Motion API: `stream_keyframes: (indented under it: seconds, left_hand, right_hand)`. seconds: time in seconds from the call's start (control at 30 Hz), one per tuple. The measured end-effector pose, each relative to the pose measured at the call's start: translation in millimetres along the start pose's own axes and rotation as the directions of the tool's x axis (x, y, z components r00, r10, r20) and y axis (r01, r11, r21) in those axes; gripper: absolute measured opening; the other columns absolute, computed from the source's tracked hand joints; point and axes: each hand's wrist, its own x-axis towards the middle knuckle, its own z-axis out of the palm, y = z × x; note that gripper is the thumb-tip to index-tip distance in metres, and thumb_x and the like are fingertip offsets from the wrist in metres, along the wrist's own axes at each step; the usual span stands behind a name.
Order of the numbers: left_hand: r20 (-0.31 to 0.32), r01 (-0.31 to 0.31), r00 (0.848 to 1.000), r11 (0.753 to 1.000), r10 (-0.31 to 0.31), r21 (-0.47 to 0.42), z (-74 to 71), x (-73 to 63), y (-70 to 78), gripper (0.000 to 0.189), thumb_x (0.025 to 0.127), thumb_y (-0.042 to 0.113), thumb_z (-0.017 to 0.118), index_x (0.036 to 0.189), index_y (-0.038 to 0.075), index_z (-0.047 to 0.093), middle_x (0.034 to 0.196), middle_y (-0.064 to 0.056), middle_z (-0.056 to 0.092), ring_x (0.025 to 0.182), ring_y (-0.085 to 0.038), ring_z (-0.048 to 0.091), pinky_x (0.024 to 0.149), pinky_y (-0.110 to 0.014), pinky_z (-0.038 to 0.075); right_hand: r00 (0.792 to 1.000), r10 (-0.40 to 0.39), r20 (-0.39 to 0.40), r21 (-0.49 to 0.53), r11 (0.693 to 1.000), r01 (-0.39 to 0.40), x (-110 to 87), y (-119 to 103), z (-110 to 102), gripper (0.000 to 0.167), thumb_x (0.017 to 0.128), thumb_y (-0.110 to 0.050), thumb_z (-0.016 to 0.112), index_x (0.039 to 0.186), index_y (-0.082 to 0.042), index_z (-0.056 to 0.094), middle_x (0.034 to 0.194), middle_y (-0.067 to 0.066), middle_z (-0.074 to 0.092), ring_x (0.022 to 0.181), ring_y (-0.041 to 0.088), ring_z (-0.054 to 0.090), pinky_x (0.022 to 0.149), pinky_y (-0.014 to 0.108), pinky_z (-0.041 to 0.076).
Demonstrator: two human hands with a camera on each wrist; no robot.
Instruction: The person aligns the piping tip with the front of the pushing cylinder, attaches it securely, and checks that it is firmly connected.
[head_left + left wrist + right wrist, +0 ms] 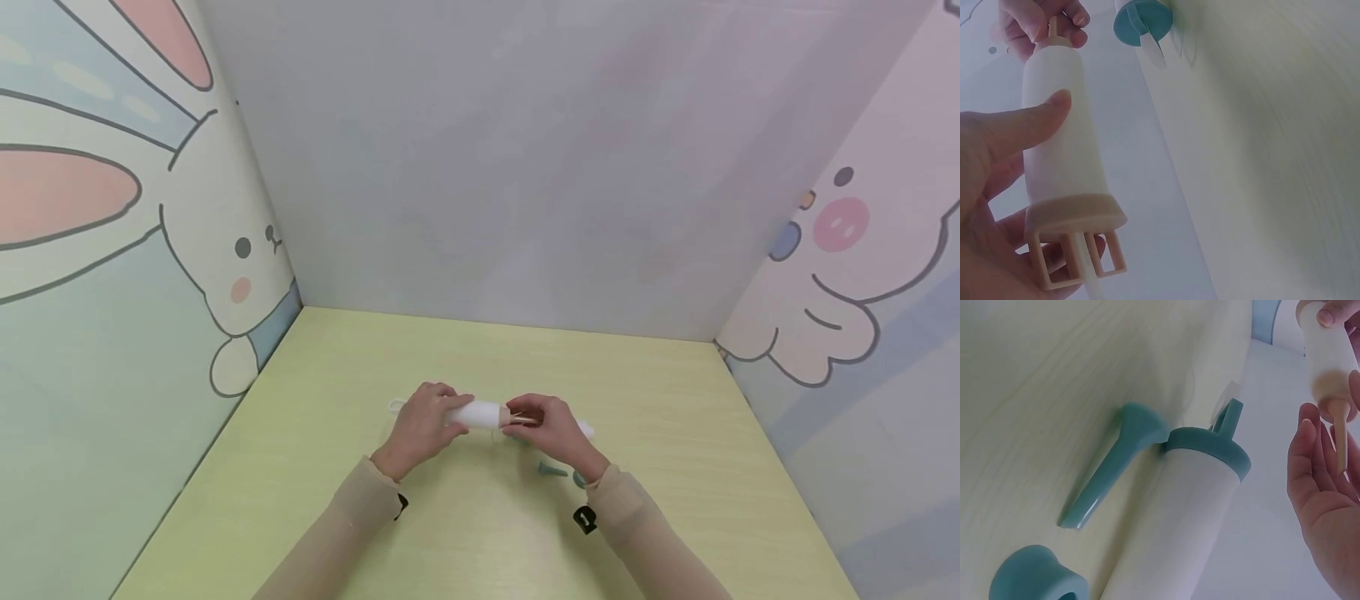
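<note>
While left hand (424, 425) grips tube (480, 414) | right hand (553, 429) part-hides nozzle (1340, 440)

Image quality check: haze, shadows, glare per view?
Head: fairly even light, soft shadow on the table below the right hand; left wrist: hazy, low contrast, the white tube looking washed out; right wrist: dim and greyish, small glint near the tip of the teal nozzle, soft shadow beside it; no strong glare in any view.

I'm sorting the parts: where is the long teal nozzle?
In the right wrist view, the long teal nozzle lies on the table left of centre, beside the teal-ended white tube.
</note>
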Motion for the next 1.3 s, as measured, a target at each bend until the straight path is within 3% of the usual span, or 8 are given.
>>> stream_keyframes:
  seconds: [0.2, 0.33, 0.43, 0.73, 0.9, 1.3]
  left_hand:
    - [-0.004, 0.024, 1.000, 1.000, -0.024, 0.017, -1.9, -6.1, -8.0, 0.044, 0.067, 0.023, 0.088, 0.108, 0.016, 0.074, 0.099, -0.007, 0.064, 0.092, -0.031, 0.057, 0.074, -0.042, 0.050]
    - [-0.014, 0.024, 1.000, 1.000, -0.024, 0.003, -2.8, -8.3, -12.8, 0.045, 0.066, 0.021, 0.088, 0.108, 0.014, 0.074, 0.099, -0.009, 0.065, 0.091, -0.033, 0.058, 0.074, -0.043, 0.050]
    - [-0.008, 0.036, 0.999, 0.999, -0.036, -0.006, -2.6, -9.7, -16.7, 0.045, 0.066, 0.021, 0.088, 0.108, 0.014, 0.074, 0.099, -0.009, 0.065, 0.092, -0.033, 0.057, 0.074, -0.043, 0.050]
    - [0.028, 0.102, 0.994, 0.995, -0.101, -0.015, -0.7, -16.6, -29.2, 0.044, 0.066, 0.020, 0.088, 0.107, 0.012, 0.074, 0.098, -0.010, 0.065, 0.092, -0.034, 0.057, 0.074, -0.044, 0.050]
    - [0.033, 0.122, 0.992, 0.992, -0.121, -0.019, 2.1, -20.5, -37.2, 0.043, 0.067, 0.018, 0.088, 0.107, 0.012, 0.074, 0.099, -0.010, 0.066, 0.093, -0.034, 0.058, 0.076, -0.046, 0.049]
    - [0.056, 0.182, 0.982, 0.983, -0.180, -0.024, 8.4, -31.7, -58.4, 0.040, 0.066, 0.014, 0.087, 0.103, 0.011, 0.075, 0.100, -0.013, 0.066, 0.096, -0.034, 0.057, 0.082, -0.048, 0.047]
  right_hand:
    - [1.000, 0.011, 0.011, -0.036, 0.999, -0.011, -7.1, -34.9, -2.2, 0.031, 0.082, 0.000, 0.073, 0.110, 0.010, 0.062, 0.109, 0.027, 0.062, 0.096, 0.038, 0.064, 0.077, 0.032, 0.052]
    - [1.000, 0.002, -0.022, -0.127, 0.992, -0.004, -8.0, -38.5, -4.8, 0.027, 0.082, -0.003, 0.074, 0.107, 0.005, 0.065, 0.105, 0.023, 0.064, 0.090, 0.033, 0.065, 0.076, 0.037, 0.052]
    - [0.999, 0.001, -0.037, -0.163, 0.987, -0.007, -7.7, -36.1, -5.9, 0.025, 0.083, -0.004, 0.073, 0.106, 0.003, 0.066, 0.103, 0.017, 0.066, 0.089, 0.030, 0.065, 0.075, 0.039, 0.052]
    - [0.998, 0.010, -0.066, -0.182, 0.983, -0.021, -2.1, 4.6, -7.1, 0.023, 0.084, -0.014, 0.075, 0.104, -0.006, 0.069, 0.101, 0.012, 0.068, 0.085, 0.023, 0.065, 0.071, 0.035, 0.052]
    - [0.998, -0.008, -0.069, -0.197, 0.980, -0.006, -2.5, 9.9, -8.2, 0.021, 0.084, -0.018, 0.075, 0.103, -0.011, 0.069, 0.099, 0.007, 0.068, 0.082, 0.015, 0.064, 0.070, 0.030, 0.052]
    - [0.998, -0.001, -0.065, -0.214, 0.977, -0.013, -5.6, 10.4, -12.8, 0.020, 0.085, -0.014, 0.073, 0.105, -0.012, 0.069, 0.100, 0.008, 0.068, 0.084, 0.015, 0.064, 0.072, 0.031, 0.052]
